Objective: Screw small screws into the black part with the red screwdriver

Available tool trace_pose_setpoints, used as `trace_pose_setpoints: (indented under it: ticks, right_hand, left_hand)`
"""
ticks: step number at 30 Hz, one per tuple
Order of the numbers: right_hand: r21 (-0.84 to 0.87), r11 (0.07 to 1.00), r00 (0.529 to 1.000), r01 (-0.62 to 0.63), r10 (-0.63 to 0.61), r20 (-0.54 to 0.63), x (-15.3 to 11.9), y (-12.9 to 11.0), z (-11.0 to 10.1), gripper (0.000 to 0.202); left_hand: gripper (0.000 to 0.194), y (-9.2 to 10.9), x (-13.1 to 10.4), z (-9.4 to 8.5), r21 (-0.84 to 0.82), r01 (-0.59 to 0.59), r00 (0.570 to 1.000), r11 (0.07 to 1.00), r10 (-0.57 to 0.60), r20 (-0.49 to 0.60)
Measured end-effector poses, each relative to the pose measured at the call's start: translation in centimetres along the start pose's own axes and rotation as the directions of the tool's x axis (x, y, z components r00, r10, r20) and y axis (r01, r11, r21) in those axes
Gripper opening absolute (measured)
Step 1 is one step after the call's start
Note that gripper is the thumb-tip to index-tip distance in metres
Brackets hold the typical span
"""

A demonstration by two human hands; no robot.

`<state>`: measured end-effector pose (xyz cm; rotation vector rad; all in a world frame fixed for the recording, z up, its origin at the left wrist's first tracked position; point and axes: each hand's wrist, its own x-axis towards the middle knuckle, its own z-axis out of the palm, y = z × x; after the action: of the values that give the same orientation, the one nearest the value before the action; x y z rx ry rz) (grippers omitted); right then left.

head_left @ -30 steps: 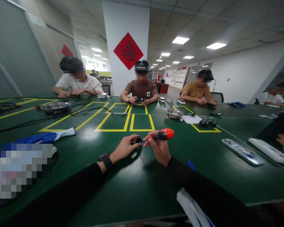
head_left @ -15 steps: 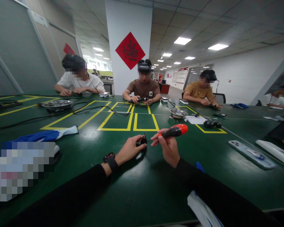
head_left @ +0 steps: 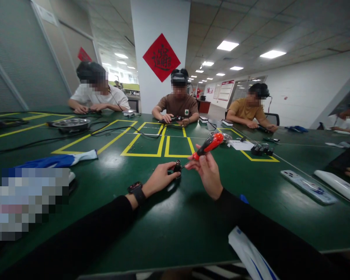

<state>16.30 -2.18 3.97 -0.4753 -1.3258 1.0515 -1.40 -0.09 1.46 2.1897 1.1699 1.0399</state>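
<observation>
On the green table (head_left: 151, 233), my left hand (head_left: 161, 179) pinches a small black cylindrical part (head_left: 177, 168) with a metallic top, which stands upright. A red and black screwdriver (head_left: 209, 145) is in my right hand (head_left: 207, 174), gripped by the fingers with its handle tilted up to the right. Its thin shaft points left at the side of the black part; whether the tip touches it is too small to tell.
A phone (head_left: 307, 186) and a white case (head_left: 338, 186) lie at the right. Black parts (head_left: 261, 149) sit beside white paper (head_left: 241, 145). A blue and white glove (head_left: 61, 159) is at the left. Metal bowls, cables and three people are across the table.
The screwdriver's handle has tilted up more steeply and shifted left, with my right hand turning along. My left hand still holds the black part. The whole view has shifted slightly.
</observation>
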Motion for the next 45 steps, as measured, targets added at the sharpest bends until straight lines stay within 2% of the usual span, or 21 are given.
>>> trace_pose_setpoints:
  ticks: [2, 5, 7, 10, 14, 17, 20, 27, 34, 38, 41, 45]
  right_hand:
    - [-0.068, 0.997, 0.998, 0.035, -0.038, -0.043, 0.0, 0.1, -0.1, 0.029]
    - [-0.241, 0.962, 0.977, 0.13, -0.165, -0.133, 0.0, 0.1, -0.3, 0.029]
    - [-0.319, 0.932, 0.972, 0.172, -0.212, -0.097, -0.1, -0.2, -0.2, 0.023]
    - [-0.249, 0.953, 0.982, 0.173, -0.185, -0.026, -0.2, -0.7, 0.2, 0.017]
    - [-0.117, 0.98, 0.985, 0.159, -0.166, -0.05, -0.4, -0.8, 0.7, 0.03]
    - [-0.069, 0.984, 0.986, 0.162, -0.165, -0.026, -0.5, -0.6, 0.7, 0.034]
    - [-0.08, 0.986, 0.989, 0.147, -0.148, -0.008, -0.5, -0.5, 0.4, 0.033]
    - [-0.14, 0.983, 0.987, 0.121, -0.135, -0.09, 0.0, -0.9, 0.3, 0.022]
    - [0.026, 0.998, 0.997, 0.059, -0.058, -0.043, 0.0, -0.6, 0.3, 0.018]
    - [-0.071, 0.993, 0.993, 0.095, -0.099, -0.056, -0.4, -0.7, 0.2, 0.03]
    - [-0.132, 0.984, 0.991, 0.117, -0.125, -0.056, -0.5, -1.0, 0.4, 0.029]
    - [-0.105, 0.987, 0.991, 0.12, -0.126, -0.052, -0.4, -0.9, 0.5, 0.024]
  left_hand:
    - [0.023, -0.1, 0.0, 0.0, 0.009, -0.001, 1.0, 1.0, 0.001, 0.001]
    - [0.022, -0.2, -0.1, 0.1, 0.015, -0.01, 1.0, 1.0, 0.01, 0.009]
    - [0.022, -0.3, -0.1, 0.1, 0.013, -0.013, 1.0, 1.0, 0.013, 0.009]
    - [0.023, -0.1, -0.1, 0.1, 0.005, -0.013, 1.0, 1.0, 0.013, 0.005]
    - [0.022, 0.2, -0.1, 0.1, 0.003, -0.018, 1.0, 1.0, 0.018, 0.005]
    - [0.021, 0.2, -0.1, 0.1, 0.004, -0.02, 1.0, 1.0, 0.02, 0.005]
    - [0.022, 0.1, -0.1, 0.1, -0.005, -0.015, 1.0, 1.0, 0.015, 0.014]
    - [0.024, 0.1, -0.1, 0.0, 0.016, -0.01, 1.0, 1.0, 0.01, 0.016]
    - [0.022, 0.5, -0.1, -0.1, 0.009, -0.017, 0.999, 1.0, 0.017, 0.027]
    - [0.022, 0.5, 0.0, -0.2, 0.003, -0.006, 1.0, 1.0, 0.006, 0.028]
    - [0.023, 0.3, 0.0, -0.1, -0.011, -0.011, 0.999, 1.0, 0.011, 0.035]
    - [0.024, 0.1, -0.1, 0.0, -0.009, -0.012, 1.0, 1.0, 0.012, 0.028]
